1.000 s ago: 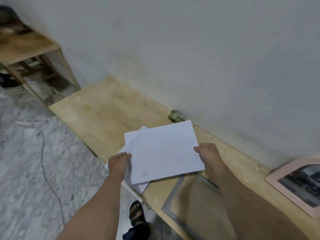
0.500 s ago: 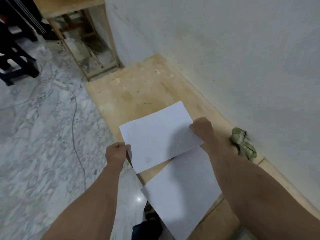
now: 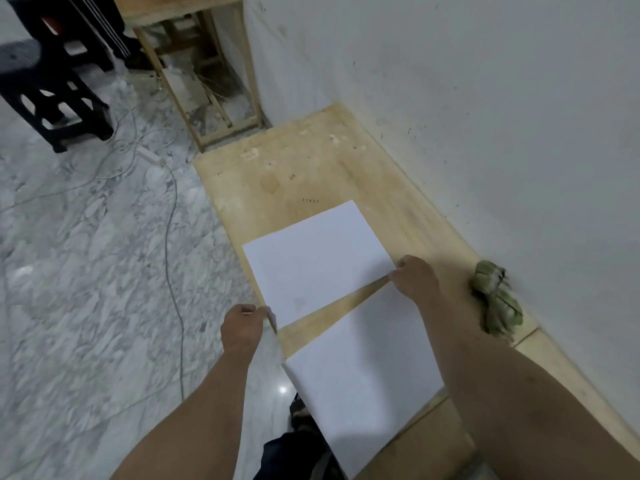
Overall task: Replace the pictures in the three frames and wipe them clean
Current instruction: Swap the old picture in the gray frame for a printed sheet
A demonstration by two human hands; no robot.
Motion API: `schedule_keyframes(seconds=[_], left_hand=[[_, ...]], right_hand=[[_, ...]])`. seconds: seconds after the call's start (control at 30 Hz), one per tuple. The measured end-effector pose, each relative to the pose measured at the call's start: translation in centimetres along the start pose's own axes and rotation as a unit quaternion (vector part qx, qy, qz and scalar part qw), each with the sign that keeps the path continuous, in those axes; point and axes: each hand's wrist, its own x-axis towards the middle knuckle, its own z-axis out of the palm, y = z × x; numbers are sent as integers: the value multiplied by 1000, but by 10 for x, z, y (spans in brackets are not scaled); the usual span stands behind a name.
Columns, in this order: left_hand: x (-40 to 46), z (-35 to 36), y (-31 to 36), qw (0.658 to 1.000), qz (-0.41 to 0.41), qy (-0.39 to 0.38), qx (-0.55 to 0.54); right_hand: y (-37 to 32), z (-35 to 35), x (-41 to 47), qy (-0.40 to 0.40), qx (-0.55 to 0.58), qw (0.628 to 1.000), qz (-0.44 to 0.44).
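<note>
A white sheet of paper (image 3: 317,261) lies low over the plywood board (image 3: 311,161). My left hand (image 3: 242,325) pinches its near left corner and my right hand (image 3: 414,277) pinches its right corner. A second white sheet (image 3: 363,379) lies on the board nearer to me, partly under my right forearm and overhanging the board's edge. A crumpled green cloth (image 3: 495,296) sits by the wall to the right of my right hand. No picture frame is in view.
The white wall (image 3: 467,98) runs along the board's right side. A wooden shelf unit (image 3: 201,71) stands at the board's far end. Cables (image 3: 169,237) trail over the marble floor on the left, near a black stool (image 3: 55,98). My foot (image 3: 301,414) is below the board's edge.
Both hands have carried the upper sheet left along the board, away from the second sheet and the frames, and lowered it toward the wood. The frames have left the view.
</note>
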Motion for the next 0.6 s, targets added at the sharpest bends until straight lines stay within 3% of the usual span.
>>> schedule_keyframes(seconds=[0.17, 0.3, 0.6], left_hand=[[-64, 13, -50, 997, -36, -67, -31], [-100, 25, -77, 993, -29, -111, 6], [-114, 26, -93, 997, -2, -59, -48]], right_hand=[[57, 0, -35, -11, -56, 998, 24], [77, 6, -55, -17, -64, 997, 40], [101, 11, -96, -55, 71, 994, 60]])
